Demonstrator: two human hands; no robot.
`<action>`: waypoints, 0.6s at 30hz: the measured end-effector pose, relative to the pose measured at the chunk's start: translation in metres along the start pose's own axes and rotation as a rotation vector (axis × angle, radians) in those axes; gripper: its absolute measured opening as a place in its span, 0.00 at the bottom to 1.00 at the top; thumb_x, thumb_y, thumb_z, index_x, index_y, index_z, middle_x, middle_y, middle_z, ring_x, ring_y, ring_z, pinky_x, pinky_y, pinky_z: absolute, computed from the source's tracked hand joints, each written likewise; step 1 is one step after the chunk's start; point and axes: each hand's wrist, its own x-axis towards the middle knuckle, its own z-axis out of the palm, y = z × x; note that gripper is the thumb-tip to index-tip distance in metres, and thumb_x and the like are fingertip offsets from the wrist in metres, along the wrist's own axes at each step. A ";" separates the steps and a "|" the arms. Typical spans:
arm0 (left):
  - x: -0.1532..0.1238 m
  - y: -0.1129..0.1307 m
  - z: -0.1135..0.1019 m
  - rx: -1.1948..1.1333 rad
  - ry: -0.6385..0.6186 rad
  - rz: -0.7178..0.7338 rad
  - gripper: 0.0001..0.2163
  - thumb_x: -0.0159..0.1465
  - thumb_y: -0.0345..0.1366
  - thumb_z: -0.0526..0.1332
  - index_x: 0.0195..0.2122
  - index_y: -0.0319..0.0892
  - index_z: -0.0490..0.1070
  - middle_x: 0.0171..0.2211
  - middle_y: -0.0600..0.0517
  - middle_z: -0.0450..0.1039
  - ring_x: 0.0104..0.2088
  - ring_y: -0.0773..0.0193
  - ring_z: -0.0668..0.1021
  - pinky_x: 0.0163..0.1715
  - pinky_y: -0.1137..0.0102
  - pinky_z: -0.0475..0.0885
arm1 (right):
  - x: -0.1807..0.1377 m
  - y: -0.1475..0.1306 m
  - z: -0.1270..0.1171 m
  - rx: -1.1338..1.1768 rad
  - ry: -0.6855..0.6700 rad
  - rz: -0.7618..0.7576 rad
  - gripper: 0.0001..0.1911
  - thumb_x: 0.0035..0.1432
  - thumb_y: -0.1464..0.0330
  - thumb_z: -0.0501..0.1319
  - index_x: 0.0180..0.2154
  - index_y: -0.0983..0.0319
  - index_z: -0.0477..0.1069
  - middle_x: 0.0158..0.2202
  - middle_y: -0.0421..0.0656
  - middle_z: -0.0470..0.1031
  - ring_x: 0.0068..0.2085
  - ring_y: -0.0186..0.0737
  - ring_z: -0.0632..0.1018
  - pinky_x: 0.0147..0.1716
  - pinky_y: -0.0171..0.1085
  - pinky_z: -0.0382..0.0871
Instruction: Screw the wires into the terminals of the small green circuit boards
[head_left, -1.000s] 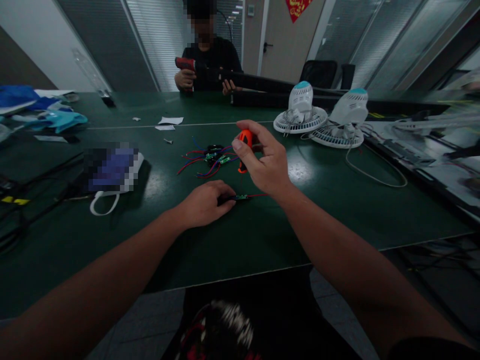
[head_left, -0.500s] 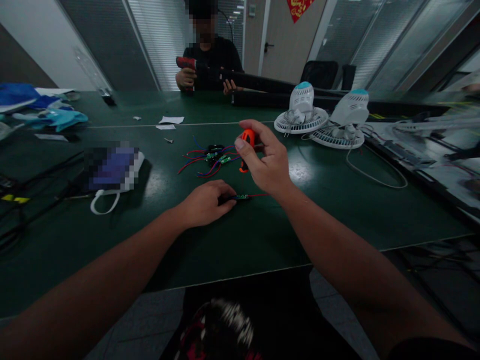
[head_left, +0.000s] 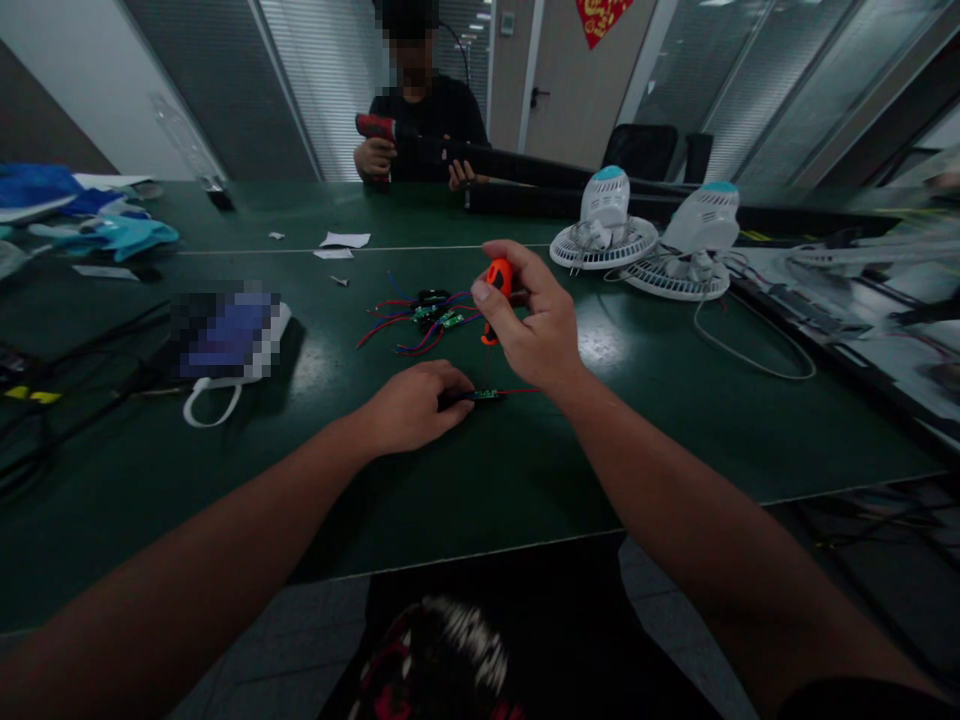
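Observation:
My left hand [head_left: 420, 405] rests on the green table and pinches the left end of a small green circuit board [head_left: 487, 395]. A red wire [head_left: 521, 391] runs from the board's right end toward my right wrist. Above the board, my right hand [head_left: 536, 315] grips an orange-and-black screwdriver [head_left: 499, 280] by its handle, held upright. Its thin shaft points down at the board; whether the tip touches cannot be made out. Just beyond lie several more small circuit boards [head_left: 439, 318] with red and blue wires, in a loose cluster.
Two white fans [head_left: 604, 240] lie at the back right, their cable [head_left: 750, 360] looping over the table [head_left: 697, 420]. A blurred-out device [head_left: 229, 340] and dark cables are on the left. Across the table a person [head_left: 427, 120] holds a red power tool [head_left: 375, 127] against a long black bar [head_left: 525, 165].
Both hands, the screwdriver and the board hold nearly the same places. The whole view has shifted very slightly.

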 end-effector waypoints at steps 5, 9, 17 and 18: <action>0.000 0.000 0.001 -0.003 0.003 0.003 0.13 0.64 0.38 0.57 0.44 0.38 0.75 0.37 0.47 0.73 0.37 0.61 0.76 0.39 0.66 0.72 | 0.000 0.001 0.001 0.003 -0.004 -0.001 0.16 0.61 0.65 0.59 0.52 0.56 0.68 0.41 0.39 0.75 0.37 0.34 0.75 0.37 0.38 0.73; 0.000 -0.001 0.001 -0.006 -0.002 0.000 0.13 0.64 0.38 0.57 0.44 0.39 0.75 0.37 0.48 0.73 0.36 0.61 0.76 0.39 0.66 0.72 | 0.000 0.000 0.000 -0.011 -0.008 0.001 0.16 0.61 0.65 0.58 0.52 0.55 0.67 0.41 0.39 0.75 0.38 0.35 0.75 0.37 0.38 0.73; 0.000 0.000 0.001 0.000 0.004 -0.002 0.13 0.64 0.38 0.57 0.44 0.38 0.75 0.37 0.47 0.74 0.37 0.59 0.77 0.39 0.64 0.72 | 0.001 -0.001 0.000 0.010 0.019 -0.003 0.15 0.61 0.63 0.60 0.49 0.55 0.69 0.41 0.38 0.76 0.38 0.34 0.75 0.38 0.38 0.73; 0.000 0.000 0.001 0.000 0.005 -0.003 0.13 0.64 0.38 0.58 0.44 0.38 0.75 0.37 0.47 0.74 0.37 0.59 0.77 0.39 0.64 0.72 | 0.001 -0.002 0.000 0.016 0.019 0.000 0.15 0.61 0.62 0.61 0.49 0.55 0.70 0.40 0.38 0.76 0.38 0.34 0.75 0.38 0.38 0.73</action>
